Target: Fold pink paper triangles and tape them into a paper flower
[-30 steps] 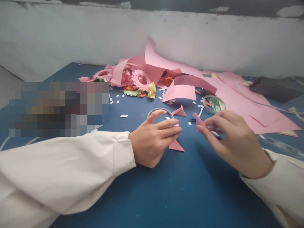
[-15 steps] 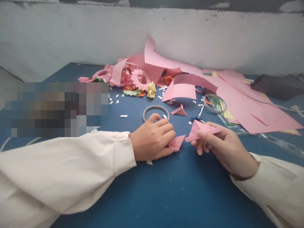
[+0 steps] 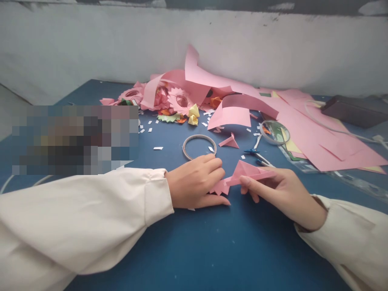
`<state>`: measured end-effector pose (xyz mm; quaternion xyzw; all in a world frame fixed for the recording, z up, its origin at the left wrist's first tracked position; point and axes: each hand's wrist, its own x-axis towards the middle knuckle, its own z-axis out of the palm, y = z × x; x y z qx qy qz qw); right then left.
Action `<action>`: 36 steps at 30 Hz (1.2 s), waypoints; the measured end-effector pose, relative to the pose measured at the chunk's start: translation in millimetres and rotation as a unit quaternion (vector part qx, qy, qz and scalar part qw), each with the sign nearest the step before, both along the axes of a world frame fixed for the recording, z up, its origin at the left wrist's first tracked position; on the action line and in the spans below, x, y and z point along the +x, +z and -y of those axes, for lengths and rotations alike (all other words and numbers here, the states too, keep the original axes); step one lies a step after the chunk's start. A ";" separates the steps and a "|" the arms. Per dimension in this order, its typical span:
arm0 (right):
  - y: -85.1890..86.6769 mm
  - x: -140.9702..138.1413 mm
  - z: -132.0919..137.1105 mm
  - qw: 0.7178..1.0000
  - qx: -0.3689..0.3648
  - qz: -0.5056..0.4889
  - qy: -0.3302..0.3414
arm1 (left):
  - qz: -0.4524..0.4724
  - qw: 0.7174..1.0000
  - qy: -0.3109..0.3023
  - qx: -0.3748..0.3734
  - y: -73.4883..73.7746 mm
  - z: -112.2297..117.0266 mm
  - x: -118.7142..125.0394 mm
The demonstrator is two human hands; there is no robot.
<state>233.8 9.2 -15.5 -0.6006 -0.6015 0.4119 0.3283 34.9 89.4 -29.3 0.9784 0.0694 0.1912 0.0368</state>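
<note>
My right hand [image 3: 273,188] pinches a pink folded paper triangle [image 3: 242,171] between thumb and fingers. Its left tip meets a jagged pink folded paper piece [image 3: 222,187], and whether the two are joined I cannot tell. My left hand [image 3: 197,182] curves over that jagged piece and holds it near the blue tabletop, with its thumb stretched out below. Part of the piece is hidden under the palm and fingers. Another small pink folded piece [image 3: 230,141] lies just beyond my hands, beside a roll of tape [image 3: 184,147].
At the back lie pink paper rings [image 3: 178,99], curled pink sheets [image 3: 230,113] and yellow folded bits [image 3: 193,115]. A second tape roll [image 3: 275,141], a blue pen-like tool [image 3: 252,151] and flat pink sheets [image 3: 321,141] are on the right, near a dark box [image 3: 354,110]. White scraps are scattered about.
My right hand has brought its triangle left and slightly down, against the piece under my left hand. The left thumb has moved away from that piece, showing more of its jagged edge.
</note>
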 end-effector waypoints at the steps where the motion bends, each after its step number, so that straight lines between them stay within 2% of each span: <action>1: -0.1 0.0 -0.2 1.000 -0.003 -0.003 0.004 | 0.005 1.000 -0.003 0.002 0.1 0.1 0.0; 11: -0.7 -1.7 1.0 0.999 -0.011 -0.035 -0.023 | 0.054 0.998 0.004 0.028 -0.4 0.3 -0.7; 25: -7.6 -3.7 8.8 0.996 0.054 -0.035 -0.061 | 0.079 0.995 0.035 0.054 0.4 4.9 0.6; 36: -4.7 -4.5 7.2 0.999 0.040 -0.002 -0.031 | 0.084 0.994 0.028 0.057 1.5 5.2 -0.2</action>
